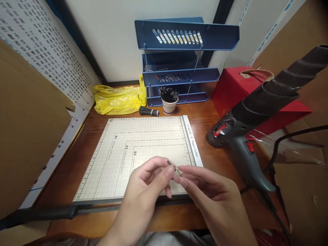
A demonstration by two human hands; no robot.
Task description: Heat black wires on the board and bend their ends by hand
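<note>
Over the front part of the paper cutter (151, 136), both hands meet at their fingertips. Between the thumb and forefinger of my left hand (148, 188) is a small thin piece, dark at one end and pale at the other (178, 171); its kind is too small to make out. My right hand (212, 193) pinches around the lower end of that piece with thumb and forefinger. The fingertips cover part of it.
Behind the cutter are a paper cup of black wire ties (169, 105), a tie bundle (148, 111), a yellow plastic bag (119, 99) and a blue tray rack (179, 77). At right, a heat gun (246, 136) with a cable stands before a red box (228, 87). Cardboard (28, 130) flanks the left.
</note>
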